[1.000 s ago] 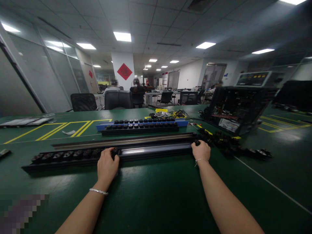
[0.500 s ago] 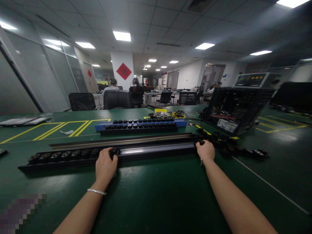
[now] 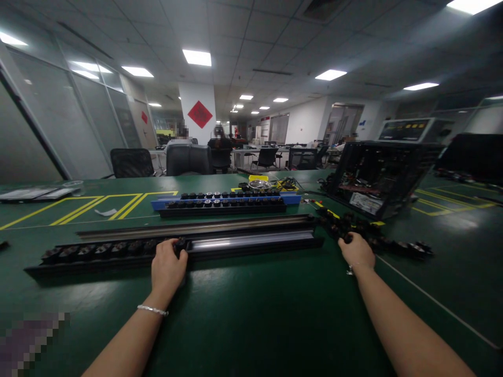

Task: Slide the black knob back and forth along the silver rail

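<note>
A long black channel rail (image 3: 251, 248) lies across the green table, its left half filled with a row of black round-topped parts (image 3: 102, 250) and its right half showing a bare, shiny strip. My left hand (image 3: 168, 263) is closed around the black part (image 3: 181, 244) at the right end of that row. Off the rail's right end, my right hand (image 3: 358, 251) pinches a small black part (image 3: 347, 239) at the near side of a loose pile of black parts (image 3: 338, 225). Its exact kind is too small and dark to tell.
Behind the rail lies another long rail (image 3: 204, 228), then a blue rail (image 3: 293, 199) with rows of black parts. An opened computer case (image 3: 373, 178) stands at the back right. A round metal dish (image 3: 260, 184) and cables (image 3: 288, 182) sit at the back. People sit beyond the table.
My right hand has moved right, away from the rail's end to the pile, with a small black part in its fingers. My left hand and the rail have shifted slightly left.
</note>
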`<control>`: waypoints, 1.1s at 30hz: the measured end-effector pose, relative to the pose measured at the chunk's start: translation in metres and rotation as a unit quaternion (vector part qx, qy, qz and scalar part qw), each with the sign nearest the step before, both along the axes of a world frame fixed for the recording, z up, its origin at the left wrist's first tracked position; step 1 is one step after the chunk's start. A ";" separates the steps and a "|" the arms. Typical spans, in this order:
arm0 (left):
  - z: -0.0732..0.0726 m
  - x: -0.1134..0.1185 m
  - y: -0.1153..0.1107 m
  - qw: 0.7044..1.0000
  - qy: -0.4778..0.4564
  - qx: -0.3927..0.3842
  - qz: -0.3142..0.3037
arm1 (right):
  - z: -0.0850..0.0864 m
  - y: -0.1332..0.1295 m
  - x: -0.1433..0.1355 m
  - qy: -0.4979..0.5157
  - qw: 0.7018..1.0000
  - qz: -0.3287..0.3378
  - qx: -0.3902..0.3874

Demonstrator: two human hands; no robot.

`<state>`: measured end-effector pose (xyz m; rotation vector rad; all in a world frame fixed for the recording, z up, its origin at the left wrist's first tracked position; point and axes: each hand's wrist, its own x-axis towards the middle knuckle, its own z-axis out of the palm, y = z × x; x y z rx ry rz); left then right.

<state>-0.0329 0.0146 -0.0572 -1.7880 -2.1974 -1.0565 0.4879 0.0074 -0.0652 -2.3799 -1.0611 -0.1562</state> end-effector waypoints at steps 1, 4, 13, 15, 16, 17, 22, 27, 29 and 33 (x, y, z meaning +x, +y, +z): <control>0.002 0.001 -0.001 1.000 0.006 -0.002 0.003 | 0.000 0.000 0.000 -0.009 1.000 0.006 -0.005; 0.007 0.004 -0.005 0.999 0.028 -0.016 0.025 | -0.001 0.000 -0.003 -0.041 0.999 0.012 -0.021; 0.012 0.009 -0.010 0.993 0.087 -0.056 0.060 | 0.000 -0.004 -0.028 -0.159 0.974 0.041 0.157; 0.012 0.009 -0.010 0.993 0.092 -0.052 0.060 | 0.003 -0.001 -0.044 -0.167 0.965 0.117 0.166; 0.012 0.008 -0.010 0.993 0.092 -0.051 0.059 | 0.004 0.000 -0.054 -0.168 0.959 0.163 0.162; 0.012 0.008 -0.010 0.993 0.091 -0.050 0.058 | 0.005 0.002 -0.064 -0.168 0.952 0.205 0.155; 0.015 0.007 -0.011 0.994 0.077 -0.059 0.059 | 0.002 0.006 -0.103 -0.172 0.928 0.318 0.091; 0.018 0.006 -0.010 0.995 0.051 -0.062 0.060 | 0.000 0.003 -0.109 -0.168 0.927 0.333 0.041; 0.019 0.006 -0.010 0.995 0.042 -0.067 0.060 | 0.001 0.002 -0.109 -0.163 0.928 0.332 0.038; 0.020 0.003 -0.009 0.995 0.025 -0.075 0.054 | 0.003 0.001 -0.111 -0.156 0.932 0.326 0.033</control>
